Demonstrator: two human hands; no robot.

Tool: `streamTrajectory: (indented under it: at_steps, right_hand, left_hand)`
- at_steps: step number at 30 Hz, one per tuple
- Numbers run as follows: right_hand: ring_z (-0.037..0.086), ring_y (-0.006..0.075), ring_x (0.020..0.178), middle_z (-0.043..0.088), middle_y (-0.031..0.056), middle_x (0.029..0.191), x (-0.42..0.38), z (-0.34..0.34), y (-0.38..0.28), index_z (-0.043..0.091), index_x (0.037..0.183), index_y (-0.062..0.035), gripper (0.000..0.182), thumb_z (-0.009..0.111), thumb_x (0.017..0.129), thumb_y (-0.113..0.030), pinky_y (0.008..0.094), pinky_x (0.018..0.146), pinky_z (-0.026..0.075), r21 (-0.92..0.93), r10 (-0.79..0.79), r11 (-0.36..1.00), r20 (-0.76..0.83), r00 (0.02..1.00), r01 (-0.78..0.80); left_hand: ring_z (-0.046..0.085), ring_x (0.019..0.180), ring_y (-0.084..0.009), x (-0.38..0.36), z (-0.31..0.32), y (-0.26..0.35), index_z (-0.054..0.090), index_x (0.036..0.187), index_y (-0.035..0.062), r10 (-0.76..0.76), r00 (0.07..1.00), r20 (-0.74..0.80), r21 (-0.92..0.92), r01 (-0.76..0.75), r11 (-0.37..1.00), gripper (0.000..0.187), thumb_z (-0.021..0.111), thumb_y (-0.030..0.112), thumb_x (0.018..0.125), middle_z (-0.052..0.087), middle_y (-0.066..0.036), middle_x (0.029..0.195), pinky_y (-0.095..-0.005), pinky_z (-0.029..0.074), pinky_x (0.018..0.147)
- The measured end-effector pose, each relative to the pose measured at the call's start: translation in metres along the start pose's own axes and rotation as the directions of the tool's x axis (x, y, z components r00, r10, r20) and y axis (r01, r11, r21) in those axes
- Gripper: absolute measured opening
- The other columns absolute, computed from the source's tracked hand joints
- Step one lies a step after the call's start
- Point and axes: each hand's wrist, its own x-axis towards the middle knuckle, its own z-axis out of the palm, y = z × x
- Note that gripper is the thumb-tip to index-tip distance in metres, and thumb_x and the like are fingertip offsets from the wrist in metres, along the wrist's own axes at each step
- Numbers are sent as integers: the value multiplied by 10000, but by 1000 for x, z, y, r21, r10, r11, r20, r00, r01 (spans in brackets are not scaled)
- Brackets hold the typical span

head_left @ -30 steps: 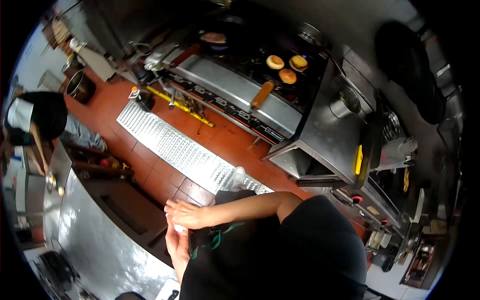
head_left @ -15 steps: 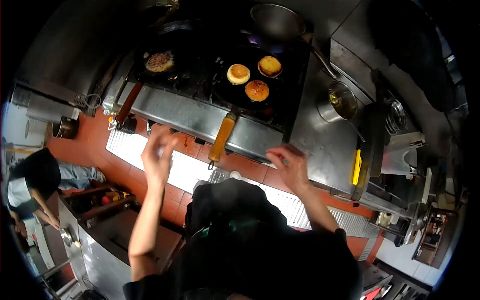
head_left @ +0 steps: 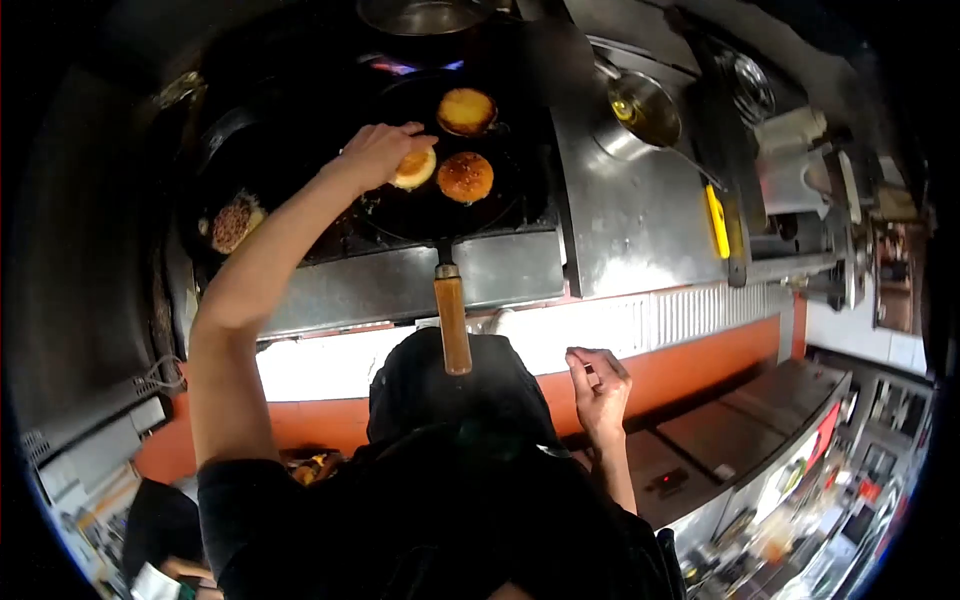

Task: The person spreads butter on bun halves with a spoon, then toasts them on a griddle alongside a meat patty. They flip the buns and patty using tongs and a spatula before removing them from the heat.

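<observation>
My left hand [head_left: 378, 158] reaches over the stove, its fingers on the pale bun half [head_left: 415, 168] in the dark frying pan [head_left: 400, 222]. The underside of that bun half and part of the grip are hidden. Beside it in the pan lie a glossy browned bun top [head_left: 465, 177] and a toasted bun half [head_left: 467, 111]. The pan's wooden handle [head_left: 453, 325] points towards my body. My right hand [head_left: 602, 392] hangs low on the right, away from the stove; its fingers are curled towards the thumb, and nothing shows in them.
A meat patty [head_left: 236, 222] cooks at the left, partly behind my forearm. Another pan [head_left: 425, 15] sits at the back near a flame. On the steel counter stands a metal pot [head_left: 648, 112] with a yellowish liquid, and a yellow-handled tool [head_left: 718, 222] lies to its right.
My left hand has moved up and forward from in front of the stove onto the pale bun half. My right hand has dropped lower. The whole view has shifted and turned.
</observation>
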Motion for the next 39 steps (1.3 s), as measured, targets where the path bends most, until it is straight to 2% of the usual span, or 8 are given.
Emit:
streamTrajectory:
  at_steps: [6, 10, 12, 13, 26, 30, 33, 39]
  right_hand:
    - [631, 215, 675, 654, 126, 804, -20, 12, -10, 655, 858, 9, 95, 657, 792, -60, 274, 498, 469, -37, -51, 998, -75, 996, 48]
    - [633, 222, 680, 641, 134, 797, -15, 0, -13, 649, 858, 24, 96, 648, 798, -51, 284, 504, 483, 26, 10, 1000, -52, 999, -8]
    - [628, 221, 662, 633, 137, 792, -11, 4, -5, 647, 865, 21, 96, 644, 801, -50, 281, 494, 484, 30, -91, 995, -93, 991, 95]
    - [625, 223, 655, 632, 138, 791, -10, 2, -7, 646, 867, 20, 99, 645, 799, -51, 275, 493, 481, 51, -52, 997, -59, 997, 55]
    - [605, 271, 629, 633, 149, 790, -10, -6, 4, 650, 874, 6, 125, 663, 771, -63, 327, 519, 501, 34, -20, 999, 64, 998, 17]
    - [617, 282, 643, 640, 155, 788, -20, -8, 11, 656, 879, 9, 144, 669, 770, -84, 353, 589, 511, -15, 2, 1000, 51, 999, -1]
    - [624, 282, 658, 641, 156, 790, -23, -7, 16, 657, 879, 9, 149, 667, 772, -94, 353, 607, 511, -8, 18, 1000, 50, 999, -18]
    - [622, 289, 655, 640, 156, 787, -16, -4, 15, 655, 862, 3, 138, 656, 783, -109, 355, 594, 503, -9, -6, 1000, 106, 994, 8]
  left_hand:
    - [543, 1048, -291, -9, -15, -1, 515, 1212, 137, 56, 997, 46, 55, -58, 997, 554, 694, 130, 688, 542, -105, 1163, -396, 426, 915]
    - [626, 823, -297, -20, -23, -28, 594, 1071, 56, -293, 954, -57, -417, 244, 875, 510, 721, 301, 641, 642, -113, 850, -343, 494, 740]
    - [520, 469, -128, -28, -25, -57, 616, 947, 24, -403, 853, 331, -922, 383, 53, 479, 659, 444, 721, 583, -47, 687, -243, 412, 425]
    - [439, 385, -101, -38, -36, -45, 613, 936, 66, -434, 829, 351, -929, 367, -51, 468, 617, 493, 745, 551, -35, 655, -228, 319, 334]
    - [443, 390, -97, -21, -36, -20, 596, 951, 63, -565, 751, 342, -795, 552, 252, 540, 600, 559, 739, 589, -72, 662, -208, 308, 333]
    - [443, 348, -162, -17, -35, -15, 565, 995, 27, -413, 819, 397, -900, 435, -2, 564, 552, 544, 772, 611, -150, 699, -217, 313, 286]
    - [435, 323, -206, -33, -48, -13, 496, 1109, 11, -56, 989, 137, -920, 106, -377, 489, 449, 426, 856, 580, -298, 767, -225, 318, 260]
    - [447, 333, -178, -45, -61, -9, 508, 1130, 19, -56, 993, 103, -960, 84, -266, 511, 484, 444, 846, 608, -249, 786, -204, 307, 271]
